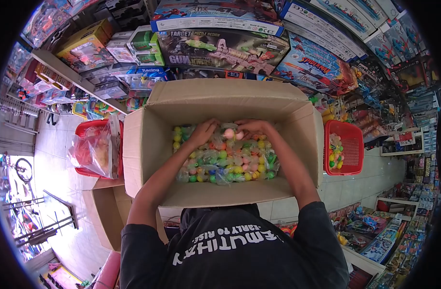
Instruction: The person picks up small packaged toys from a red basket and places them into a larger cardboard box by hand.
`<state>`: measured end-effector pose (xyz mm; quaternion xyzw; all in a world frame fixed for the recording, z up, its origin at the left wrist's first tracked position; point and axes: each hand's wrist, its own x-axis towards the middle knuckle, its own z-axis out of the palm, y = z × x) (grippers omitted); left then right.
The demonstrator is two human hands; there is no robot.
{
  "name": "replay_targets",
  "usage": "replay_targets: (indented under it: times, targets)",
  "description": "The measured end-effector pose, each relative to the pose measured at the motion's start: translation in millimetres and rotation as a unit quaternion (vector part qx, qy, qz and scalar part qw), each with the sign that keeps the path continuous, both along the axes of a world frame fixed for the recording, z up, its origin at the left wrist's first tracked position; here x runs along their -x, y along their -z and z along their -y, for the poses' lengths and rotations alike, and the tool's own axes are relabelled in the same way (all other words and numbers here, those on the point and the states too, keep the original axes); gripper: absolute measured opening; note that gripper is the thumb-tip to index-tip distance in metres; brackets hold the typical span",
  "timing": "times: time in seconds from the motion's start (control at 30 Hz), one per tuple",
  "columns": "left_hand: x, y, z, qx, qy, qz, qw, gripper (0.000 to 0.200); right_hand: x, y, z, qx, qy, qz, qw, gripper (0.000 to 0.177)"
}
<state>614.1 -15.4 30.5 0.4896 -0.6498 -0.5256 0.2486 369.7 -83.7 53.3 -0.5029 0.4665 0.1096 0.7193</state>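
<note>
A large open cardboard box (225, 91) stands in front of my body. Bagged colourful balls (223, 156), in clear plastic, cover its bottom in green, yellow, orange, pink and blue. Both hands reach inside, at the far side of the balls. My left hand (205, 132) is bent over the bags at the back left, its fingers curled. To its right, my right hand (254, 128) has its fingers bent toward a clear bag of pink balls (234, 134). That bag lies between the two hands. What the fingertips hold, if anything, is too small to make out.
A red basket (357, 144) with bagged balls is right of the box. Left of it, another red basket (80, 129) holds plastic bags. An open cardboard box (102, 214) is at the lower left. Shelves with boxed toys (220, 50) rise beyond.
</note>
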Motion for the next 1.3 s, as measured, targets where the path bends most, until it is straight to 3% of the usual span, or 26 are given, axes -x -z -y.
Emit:
replay_targets:
  times: [0.03,0.1,0.13,0.2,0.33,0.4,0.43,0.5,0.53,0.6,0.73,0.8,0.9,1.03,1.1,1.2,1.3]
  targets:
    - [0,15,-3,0.0,0.002,0.0,1.0,0.038,2,-1,1,0.0,0.002,0.0,1.0,0.06]
    - [2,29,-18,0.177,0.092,0.177,0.964,0.046,2,-5,-1,0.012,0.002,-0.03,0.999,0.057]
    - [4,27,-26,0.176,0.094,0.178,0.964,0.046,1,-9,-3,0.01,0.004,-0.029,1.0,0.057]
    - [10,24,-39,0.078,0.194,0.28,0.937,0.051,-3,-14,-5,0.082,-0.011,-0.066,0.994,0.053]
    - [11,33,-46,0.075,0.235,0.293,0.923,0.051,-19,11,-8,0.164,-0.037,-0.046,0.985,0.05]
    - [6,37,-41,0.075,0.258,0.259,0.928,0.052,-32,32,-8,0.29,-0.129,0.016,0.948,0.048]
    - [4,35,-39,0.074,0.257,0.26,0.928,0.052,-40,46,-8,0.289,-0.13,0.017,0.948,0.048]
    - [-2,32,-33,0.038,0.27,0.206,0.94,0.051,-56,61,-9,0.386,-0.203,0.018,0.9,0.049]
    - [-4,31,-30,0.036,0.266,0.208,0.941,0.051,-59,61,-12,0.386,-0.206,0.021,0.899,0.049]
    - [-10,29,-23,-0.025,0.225,0.192,0.955,0.049,-68,59,-20,0.487,-0.263,-0.084,0.828,0.048]
    - [-11,17,-8,-0.104,0.185,0.2,0.957,0.048,-68,72,-19,0.457,-0.247,-0.083,0.85,0.043]
    - [-8,28,-9,0.079,0.165,0.249,0.951,0.048,-62,78,-17,0.463,-0.25,-0.031,0.85,0.042]
    - [0,34,-12,0.07,0.169,0.243,0.953,0.049,-58,92,-9,0.417,-0.269,-0.063,0.866,0.041]
    - [7,26,-9,0.077,0.152,0.265,0.949,0.049,-59,62,-17,0.433,-0.254,-0.119,0.857,0.04]
    - [8,12,-1,-0.036,0.248,0.321,0.913,0.048,-60,68,-22,0.454,-0.2,-0.092,0.863,0.039]
    - [6,25,5,-0.03,0.294,0.351,0.888,0.05,-61,92,-20,0.478,-0.187,-0.082,0.854,0.039]
    - [7,25,-1,-0.015,0.263,0.325,0.908,0.052,-61,86,-21,0.492,-0.21,-0.086,0.841,0.039]
